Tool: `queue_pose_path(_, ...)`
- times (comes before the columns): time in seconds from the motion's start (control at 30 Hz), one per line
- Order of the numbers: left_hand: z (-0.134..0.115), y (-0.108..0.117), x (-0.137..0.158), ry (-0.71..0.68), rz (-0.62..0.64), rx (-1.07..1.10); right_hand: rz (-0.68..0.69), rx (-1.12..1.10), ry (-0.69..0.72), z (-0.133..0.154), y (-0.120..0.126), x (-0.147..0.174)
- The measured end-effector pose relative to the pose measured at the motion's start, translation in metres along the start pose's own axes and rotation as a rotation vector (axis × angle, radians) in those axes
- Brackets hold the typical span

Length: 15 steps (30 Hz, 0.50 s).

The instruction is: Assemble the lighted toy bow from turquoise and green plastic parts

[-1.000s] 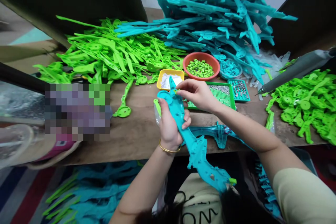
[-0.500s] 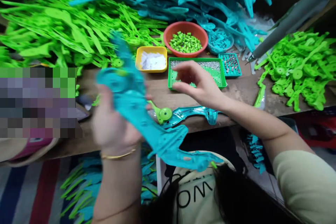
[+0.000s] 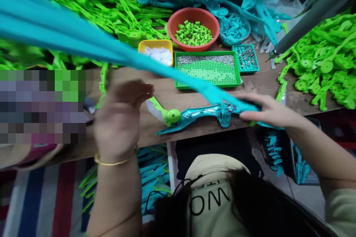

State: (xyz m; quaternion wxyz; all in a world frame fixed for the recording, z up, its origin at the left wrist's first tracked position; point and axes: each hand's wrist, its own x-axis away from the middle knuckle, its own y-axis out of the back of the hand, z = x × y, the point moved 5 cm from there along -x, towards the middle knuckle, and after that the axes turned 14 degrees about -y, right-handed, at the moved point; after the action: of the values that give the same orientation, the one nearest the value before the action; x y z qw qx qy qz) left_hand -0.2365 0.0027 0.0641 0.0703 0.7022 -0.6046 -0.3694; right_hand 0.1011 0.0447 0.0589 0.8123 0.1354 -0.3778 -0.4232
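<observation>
My right hand (image 3: 271,111) is closed round the near end of a long teal plastic shell (image 3: 167,72), which slants across the view up to the left edge, blurred by motion. My left hand (image 3: 119,114) is off the shell, below it, with its fingers loosely bent and nothing seen in them; it is smeared too. On the table beneath lies another teal half shell (image 3: 201,113), its hollow side up with thin wires inside. A lime-green part with a round disc (image 3: 174,116) sits at that shell's left end.
Behind stand a green tray (image 3: 205,85) of small metal pieces, a yellow tub (image 3: 141,47), a red bowl (image 3: 171,26) of green bits and a teal tray (image 3: 245,57). Green parts (image 3: 319,63) heap at right. A grey electric screwdriver (image 3: 303,22) hangs there. Another person is at left.
The teal shell has passed from my left hand to my right, which moved from above the green tray to the right. The shell's far end swung up to the left.
</observation>
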Motion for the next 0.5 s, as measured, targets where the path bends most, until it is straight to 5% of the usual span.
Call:
queue_pose_path(0.1,0.011,-0.032,0.016,-0.053,0.148,-0.184,-0.372,0.201,-0.094,-0.033,0.038,0.005)
queue_pose_path(0.27,0.035,-0.062,0.043,-0.104,0.34,-0.313,-0.59,0.499,-0.009,-0.06,0.042,-0.029)
queue_pose_path(0.5,0.034,-0.067,0.046,-0.091,0.361,-0.364,-0.811,0.6,-0.006,-0.016,0.052,-0.073)
